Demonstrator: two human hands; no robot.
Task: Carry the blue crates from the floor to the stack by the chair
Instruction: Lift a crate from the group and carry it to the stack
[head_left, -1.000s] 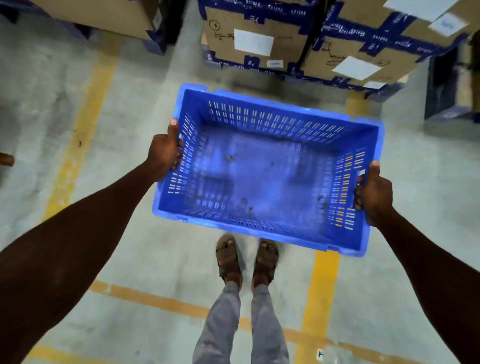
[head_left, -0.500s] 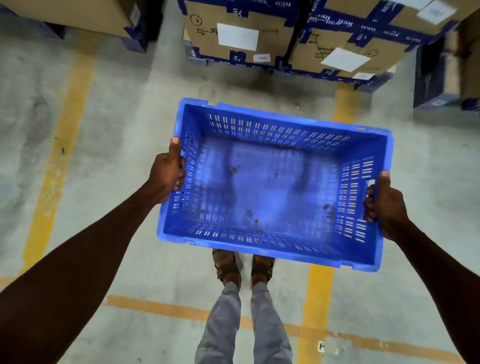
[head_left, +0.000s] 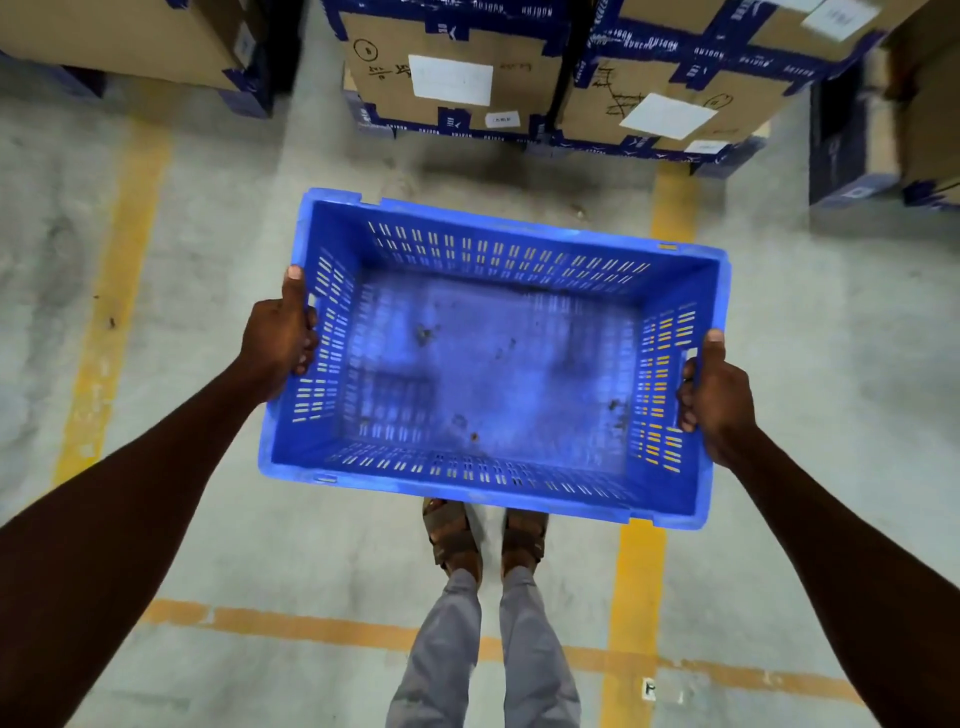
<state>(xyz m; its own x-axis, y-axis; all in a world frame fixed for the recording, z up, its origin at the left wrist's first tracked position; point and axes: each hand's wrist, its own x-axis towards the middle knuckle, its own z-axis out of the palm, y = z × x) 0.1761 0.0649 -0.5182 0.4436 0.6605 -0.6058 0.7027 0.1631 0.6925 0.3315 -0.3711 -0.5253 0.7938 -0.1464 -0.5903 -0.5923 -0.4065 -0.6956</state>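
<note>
Now held off the floor, above the sandalled feet (head_left: 483, 540): 1 empty blue crate (head_left: 488, 364), left hand (head_left: 278, 338) and right hand (head_left: 719, 395) clenched around its 2 end handle slots. Probably light, stiff plastic; best gripped exactly there.

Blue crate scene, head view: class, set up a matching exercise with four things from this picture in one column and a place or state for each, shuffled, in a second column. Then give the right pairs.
Column one:
1. blue crate
2. left hand
3. cardboard boxes
4. sandals

Column two:
A. on the floor, under the crate's near edge
B. grips the crate's short side with the thumb on the rim
C. taped in blue, bearing white labels
D. empty, held off the floor by both hands

Pairs: 1-D, 2-B, 3-C, 4-A. The right hand holds the opposite short side.
</note>
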